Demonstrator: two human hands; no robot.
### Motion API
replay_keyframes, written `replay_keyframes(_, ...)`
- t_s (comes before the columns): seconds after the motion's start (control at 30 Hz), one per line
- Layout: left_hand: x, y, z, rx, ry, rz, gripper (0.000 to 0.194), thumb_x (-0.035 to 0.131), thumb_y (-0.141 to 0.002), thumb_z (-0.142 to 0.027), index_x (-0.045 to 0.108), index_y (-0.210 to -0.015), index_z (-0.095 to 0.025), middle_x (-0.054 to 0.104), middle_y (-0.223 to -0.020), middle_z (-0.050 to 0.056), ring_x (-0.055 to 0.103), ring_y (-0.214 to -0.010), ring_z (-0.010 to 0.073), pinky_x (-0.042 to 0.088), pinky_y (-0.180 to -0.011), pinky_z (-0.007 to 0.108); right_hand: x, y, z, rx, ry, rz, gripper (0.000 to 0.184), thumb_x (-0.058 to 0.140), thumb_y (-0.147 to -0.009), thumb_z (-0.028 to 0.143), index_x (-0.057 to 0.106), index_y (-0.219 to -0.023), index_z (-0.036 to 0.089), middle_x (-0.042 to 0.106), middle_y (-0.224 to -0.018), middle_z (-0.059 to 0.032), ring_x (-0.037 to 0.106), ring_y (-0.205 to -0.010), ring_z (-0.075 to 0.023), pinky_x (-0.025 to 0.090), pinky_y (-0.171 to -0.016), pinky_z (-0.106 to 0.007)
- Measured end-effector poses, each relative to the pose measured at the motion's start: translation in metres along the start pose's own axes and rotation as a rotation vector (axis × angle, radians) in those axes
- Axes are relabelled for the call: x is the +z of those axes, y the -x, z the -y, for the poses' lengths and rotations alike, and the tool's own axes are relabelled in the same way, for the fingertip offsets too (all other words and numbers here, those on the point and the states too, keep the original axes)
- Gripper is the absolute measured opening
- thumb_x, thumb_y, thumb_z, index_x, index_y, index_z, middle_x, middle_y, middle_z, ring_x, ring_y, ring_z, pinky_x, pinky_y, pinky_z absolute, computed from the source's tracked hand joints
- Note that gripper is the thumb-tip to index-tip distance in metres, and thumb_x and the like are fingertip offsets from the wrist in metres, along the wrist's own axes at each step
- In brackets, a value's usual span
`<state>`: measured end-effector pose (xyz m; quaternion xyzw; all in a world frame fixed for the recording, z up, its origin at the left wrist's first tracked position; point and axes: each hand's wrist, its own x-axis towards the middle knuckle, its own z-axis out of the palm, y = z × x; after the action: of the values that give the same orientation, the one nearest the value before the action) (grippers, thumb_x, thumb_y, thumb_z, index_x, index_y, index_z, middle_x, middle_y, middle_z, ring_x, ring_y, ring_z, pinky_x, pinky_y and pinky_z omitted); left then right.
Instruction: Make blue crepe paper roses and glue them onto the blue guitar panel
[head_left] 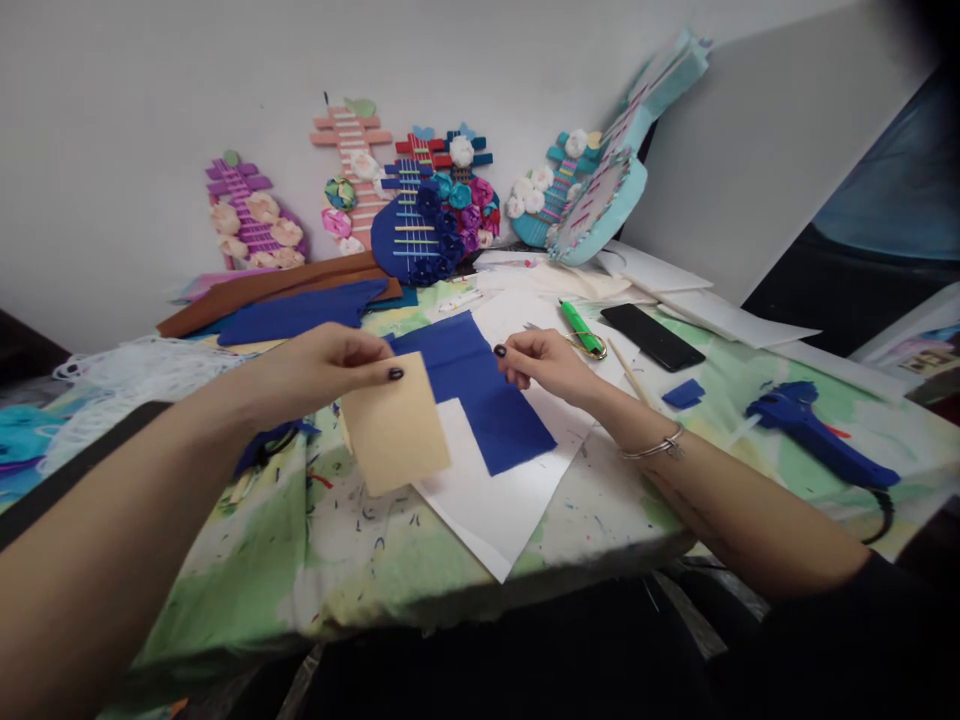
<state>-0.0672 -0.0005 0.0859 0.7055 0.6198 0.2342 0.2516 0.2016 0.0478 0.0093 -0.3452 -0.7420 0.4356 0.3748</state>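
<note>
My left hand [349, 358] pinches a cream-coloured square sheet [394, 425] between thumb and fingers, above the near left part of the table. The sheet is tilted and overlaps a white paper sheet [491, 515] in the view. My right hand [544, 362] hovers over a dark blue piece of felt-like material [469, 370], its fingers curled and thumb pressed to them. Whether anything small is between those fingers cannot be made out. The blue piece has a corner cut out and lies on the white paper.
A green cutter-like tool [579, 325], black phone [652, 335], thin wooden stick [630, 370] and blue glue gun [821, 435] lie to the right. Decorated guitar shapes [412, 225] lean on the wall. Brown sheets [277, 285] and white netting [157, 385] lie left.
</note>
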Motion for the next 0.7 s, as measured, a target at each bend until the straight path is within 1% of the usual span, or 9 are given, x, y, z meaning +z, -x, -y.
replay_keyframes(0.03,0.004,-0.005,-0.010,0.072,0.003,0.167,0.037,0.066,-0.062,-0.055,0.066,-0.066,-0.017,0.065,-0.066,0.006,0.060,-0.059,0.0202,0.043,-0.051,0.027,0.004,0.002,0.004,-0.030,-0.066,0.049,0.041,0.053,-0.085,0.053,0.061,-0.076,0.014,0.058,-0.063,-0.0009,0.051,-0.053,-0.0079,0.039,-0.048,-0.020)
replay_keyframes(0.07,0.009,-0.009,-0.019,0.133,0.009,0.201,0.038,0.062,-0.066,-0.056,0.066,-0.068,-0.018,0.065,-0.068,0.006,0.059,-0.060,0.0192,0.042,-0.052,0.027,0.008,0.003,0.008,-0.043,-0.123,0.101,0.042,0.052,-0.085,0.054,0.062,-0.084,0.014,0.060,-0.068,-0.0016,0.052,-0.056,-0.0080,0.038,-0.048,-0.020)
replay_keyframes(0.13,0.021,-0.017,-0.033,0.194,0.049,0.169,0.035,0.060,-0.069,-0.053,0.065,-0.070,-0.018,0.062,-0.065,0.005,0.057,-0.059,0.0179,0.041,-0.052,0.027,0.015,0.007,0.014,-0.037,-0.220,0.158,0.040,0.057,-0.083,0.054,0.062,-0.092,0.015,0.059,-0.069,0.0007,0.050,-0.055,-0.0070,0.036,-0.046,-0.019)
replay_keyframes(0.2,0.033,-0.025,-0.040,0.180,0.088,0.140,0.032,0.059,-0.072,-0.050,0.063,-0.069,-0.018,0.059,-0.061,0.004,0.053,-0.053,0.0154,0.038,-0.049,0.026,0.017,0.009,0.016,0.019,-0.288,0.160,0.035,0.064,-0.079,0.050,0.062,-0.086,0.016,0.055,-0.062,0.0038,0.044,-0.049,-0.0051,0.032,-0.044,-0.018)
replay_keyframes(0.3,0.044,-0.036,-0.036,0.163,0.149,0.082,0.033,0.057,-0.074,-0.051,0.062,-0.071,-0.018,0.053,-0.053,0.001,0.047,-0.046,0.0129,0.034,-0.045,0.025,0.011,0.010,0.015,0.158,-0.275,0.175,0.029,0.070,-0.074,0.042,0.062,-0.074,0.014,0.054,-0.055,0.0048,0.041,-0.045,-0.0036,0.029,-0.042,-0.018)
replay_keyframes(0.37,0.049,-0.043,-0.028,0.178,0.208,0.047,0.035,0.058,-0.074,-0.053,0.063,-0.073,-0.018,0.055,-0.056,0.001,0.049,-0.048,0.0131,0.034,-0.045,0.024,0.001,0.011,0.014,0.243,-0.215,0.255,0.024,0.071,-0.072,0.036,0.064,-0.073,0.013,0.059,-0.056,0.0031,0.043,-0.045,-0.0040,0.030,-0.043,-0.018)
replay_keyframes(0.43,0.052,-0.048,-0.020,0.196,0.261,0.037,0.036,0.058,-0.073,-0.054,0.063,-0.075,-0.018,0.059,-0.061,0.002,0.052,-0.051,0.0138,0.035,-0.045,0.024,-0.008,0.012,0.015,0.293,-0.165,0.356,0.019,0.071,-0.072,0.031,0.065,-0.074,0.013,0.066,-0.061,0.0000,0.048,-0.047,-0.0051,0.033,-0.044,-0.018)
replay_keyframes(0.53,0.057,-0.052,-0.012,0.201,0.292,0.063,0.036,0.058,-0.073,-0.054,0.063,-0.074,-0.018,0.060,-0.061,0.003,0.053,-0.051,0.0143,0.036,-0.044,0.024,-0.016,0.013,0.015,0.302,-0.124,0.429,0.013,0.068,-0.075,0.027,0.066,-0.076,0.014,0.071,-0.071,-0.0032,0.056,-0.053,-0.0074,0.039,-0.048,-0.019)
replay_keyframes(0.7,0.059,-0.049,-0.012,0.186,0.308,0.065,0.032,0.060,-0.072,-0.050,0.065,-0.074,-0.018,0.063,-0.064,0.004,0.057,-0.054,0.0159,0.040,-0.045,0.025,-0.015,0.015,0.016,0.275,-0.127,0.484,0.013,0.062,-0.080,0.024,0.068,-0.081,0.013,0.072,-0.078,-0.0062,0.064,-0.062,-0.0108,0.045,-0.052,-0.021)
